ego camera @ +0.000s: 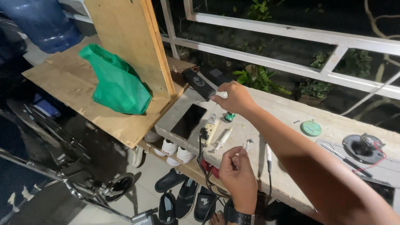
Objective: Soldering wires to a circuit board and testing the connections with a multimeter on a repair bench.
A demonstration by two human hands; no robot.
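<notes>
Gripping black device (pixel 199 83), maybe; R hand (pixel 233 98)

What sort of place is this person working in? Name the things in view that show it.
Probably a home porch used as a makeshift repair bench: a concrete ledge beside a railing with plants beyond, shoes beneath, and a speaker.

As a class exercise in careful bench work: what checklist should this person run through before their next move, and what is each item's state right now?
1. Right hand grips the small white piece beside the black device: ok.
2. Left hand pinches the thin part: ok.
3. Corded white tool lies on the bench, apart from both hands: ok.
4. Whether that tool is powered: cannot tell.
5. Phone lies flat, clear of both hands: ok.
</notes>
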